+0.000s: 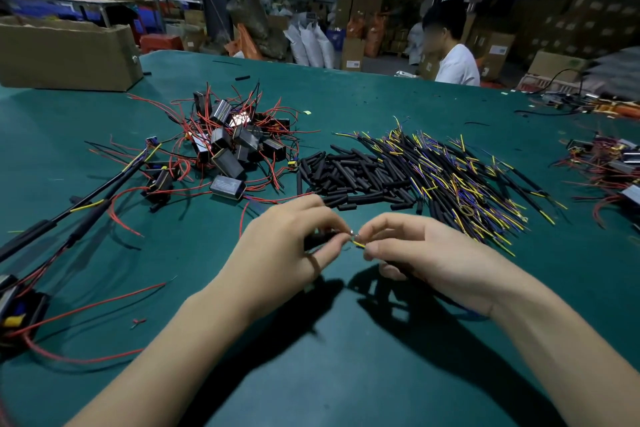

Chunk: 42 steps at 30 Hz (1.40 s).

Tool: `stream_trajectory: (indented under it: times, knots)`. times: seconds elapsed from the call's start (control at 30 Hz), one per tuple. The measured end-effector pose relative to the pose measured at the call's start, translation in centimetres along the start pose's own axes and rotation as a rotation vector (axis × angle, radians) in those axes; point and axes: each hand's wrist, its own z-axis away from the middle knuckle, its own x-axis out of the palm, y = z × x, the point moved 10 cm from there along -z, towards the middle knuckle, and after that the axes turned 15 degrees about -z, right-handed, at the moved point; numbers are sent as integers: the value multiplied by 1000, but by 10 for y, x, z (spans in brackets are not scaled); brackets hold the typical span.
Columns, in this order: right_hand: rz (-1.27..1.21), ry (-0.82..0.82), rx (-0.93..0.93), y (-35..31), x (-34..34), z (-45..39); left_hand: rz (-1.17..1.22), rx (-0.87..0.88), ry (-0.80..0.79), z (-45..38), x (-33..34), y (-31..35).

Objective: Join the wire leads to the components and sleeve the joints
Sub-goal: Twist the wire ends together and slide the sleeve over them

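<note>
Head view: left hand and right hand met at lower centre over green surface, each grip pinched tight on a yellow wire lead end (bare joint between fingertips). Black sleeves piled just above; components with red leads at centre left.

left hand — bare, no glove | right hand — bare | forearms unsleeved

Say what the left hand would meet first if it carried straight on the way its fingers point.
Probably the right hand: the left hand points rightward, fingertips nearly touching it over the thin yellow wire lead both pinch. Depth unclear.
</note>
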Motion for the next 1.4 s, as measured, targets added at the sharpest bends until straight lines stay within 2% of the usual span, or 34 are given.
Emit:
stream_trajectory:
  times: [0.1,0.2,0.3,0.43,0.57,0.77,0.9,1.23,1.4]
  knots:
    - [253,108,-231,-21,-8,1,160,-181,24,0,0,-22]
    - [359,156,-398,-34,-5,7,280,-281,-21,1,4,-32]
    - [479,169,-512,-42,2,13,296,-285,-91,3,9,-32]
    - [534,174,-599,-49,7,18,238,-303,-105,3,11,-35]
    - [618,189,-695,-54,13,23,325,-327,-112,4,13,-38]
    - [920,232,-904,-60,34,36,405,-300,-149,3,17,-34]
    - [879,253,-943,-63,32,38,416,-303,-149,3,19,-33]
    - [385,258,-757,-59,8,27,447,-278,-103,2,10,-31]
    - [291,247,-670,-51,3,21,461,-278,-108,3,12,-29]
